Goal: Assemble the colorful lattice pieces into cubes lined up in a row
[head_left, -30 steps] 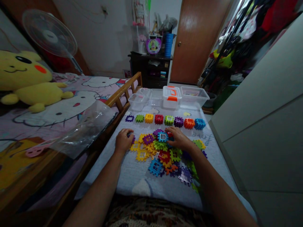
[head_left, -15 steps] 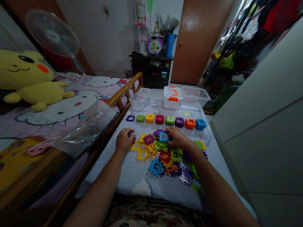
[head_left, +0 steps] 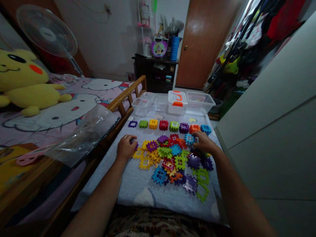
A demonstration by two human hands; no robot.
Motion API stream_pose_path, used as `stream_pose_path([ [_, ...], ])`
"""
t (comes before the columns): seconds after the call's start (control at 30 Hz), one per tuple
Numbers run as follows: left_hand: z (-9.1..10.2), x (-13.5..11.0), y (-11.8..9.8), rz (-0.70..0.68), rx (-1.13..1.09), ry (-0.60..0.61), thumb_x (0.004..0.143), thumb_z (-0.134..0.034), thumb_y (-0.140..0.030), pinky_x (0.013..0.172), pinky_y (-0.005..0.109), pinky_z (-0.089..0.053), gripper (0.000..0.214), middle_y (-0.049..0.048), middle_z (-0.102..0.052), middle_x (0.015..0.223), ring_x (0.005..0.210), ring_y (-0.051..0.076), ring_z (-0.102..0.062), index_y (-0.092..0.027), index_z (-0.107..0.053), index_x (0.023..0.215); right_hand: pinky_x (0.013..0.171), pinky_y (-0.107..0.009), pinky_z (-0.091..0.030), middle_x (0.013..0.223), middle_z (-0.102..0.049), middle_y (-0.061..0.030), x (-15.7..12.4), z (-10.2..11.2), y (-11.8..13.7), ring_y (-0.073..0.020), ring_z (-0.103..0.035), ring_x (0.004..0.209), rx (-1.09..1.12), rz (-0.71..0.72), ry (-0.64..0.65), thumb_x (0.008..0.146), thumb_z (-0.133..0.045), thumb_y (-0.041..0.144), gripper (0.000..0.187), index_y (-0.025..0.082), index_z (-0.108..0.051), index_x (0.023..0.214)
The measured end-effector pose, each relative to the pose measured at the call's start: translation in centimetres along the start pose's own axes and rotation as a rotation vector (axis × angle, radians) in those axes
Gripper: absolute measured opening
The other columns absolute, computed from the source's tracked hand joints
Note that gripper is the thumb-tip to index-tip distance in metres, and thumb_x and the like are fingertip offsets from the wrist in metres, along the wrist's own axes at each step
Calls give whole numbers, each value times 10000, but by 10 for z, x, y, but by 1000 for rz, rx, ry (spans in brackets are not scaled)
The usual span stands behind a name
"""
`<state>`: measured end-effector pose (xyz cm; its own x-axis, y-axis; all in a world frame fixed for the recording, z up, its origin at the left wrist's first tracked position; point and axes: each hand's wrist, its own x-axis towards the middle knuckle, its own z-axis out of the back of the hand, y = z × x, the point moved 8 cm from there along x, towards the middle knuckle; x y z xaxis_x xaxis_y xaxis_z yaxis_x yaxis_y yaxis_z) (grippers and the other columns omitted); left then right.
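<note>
My right hand (head_left: 204, 141) grips a blue window-patterned building tile (head_left: 189, 139) by its edge, just in front of the orange stack (head_left: 195, 128) and near the blue stack (head_left: 205, 129). My left hand (head_left: 126, 146) rests at the left side of the pile with its fingers curled; a purple tile partly shows beside it, and whether the hand holds it is hidden. Between the hands lies a loose pile of notched plastic tiles, among them a yellow tile (head_left: 145, 162), a green tile (head_left: 165, 152), another blue tile (head_left: 159, 175) and a dark purple tile (head_left: 190, 183).
Beyond the pile runs a row of colour-sorted stacks, including a red stack (head_left: 163, 125). Clear plastic boxes stand behind it, one lidded box (head_left: 177, 103) with orange clips. A wooden bed rail (head_left: 127, 95) borders the left side; a white cabinet (head_left: 278, 131) stands at the right.
My right hand has moved right with the blue window tile, from above the pile's middle towards the orange and blue stacks. My left hand stays by the pile. The view has shifted slightly.
</note>
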<state>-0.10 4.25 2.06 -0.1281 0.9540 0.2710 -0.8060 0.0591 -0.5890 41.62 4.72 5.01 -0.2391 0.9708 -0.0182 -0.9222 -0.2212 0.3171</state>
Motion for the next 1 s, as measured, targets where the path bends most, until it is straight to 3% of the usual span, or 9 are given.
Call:
stream_pose_path([
  [0.23, 0, -1, 0, 2, -2, 9, 780, -515, -313, 970, 373, -500, 281, 88, -694, 1029, 1004, 259, -656, -185, -714, 932, 925, -360, -394, 1232, -627, -143, -4, -18, -11, -286, -561, 1073, -128, -101, 90, 725, -661, 203, 541, 151, -633, 1263],
  [0.5, 0, 0, 1, -7, 1, 16, 774, -503, -338, 973, 386, -497, 290, 91, -694, 1015, 1002, 268, -654, -187, -701, 921, 959, -369, -383, 1330, -567, -156, -7, -8, 1, -306, -526, 1159, -159, -125, 107, 784, -656, 285, 617, 147, -567, 1379],
  [0.73, 0, 0, 0, -8, -4, 15, 766, -499, -354, 976, 376, -496, 288, 88, -695, 1007, 1003, 265, -655, -199, -697, 906, 907, -384, -400, 1253, -579, -165, -6, -15, 14, -330, -535, 1118, -239, -170, 124, 777, -691, 378, 565, 156, -624, 1292],
  [1.0, 1, 0, -1, -2, 4, 16, 772, -502, -356, 975, 373, -495, 286, 79, -694, 1006, 1005, 263, -652, -205, -700, 914, 893, -368, -401, 1230, -587, -153, -2, -15, 11, -314, -539, 1105, -252, -186, 125, 778, -689, 377, 513, 168, -644, 1244],
])
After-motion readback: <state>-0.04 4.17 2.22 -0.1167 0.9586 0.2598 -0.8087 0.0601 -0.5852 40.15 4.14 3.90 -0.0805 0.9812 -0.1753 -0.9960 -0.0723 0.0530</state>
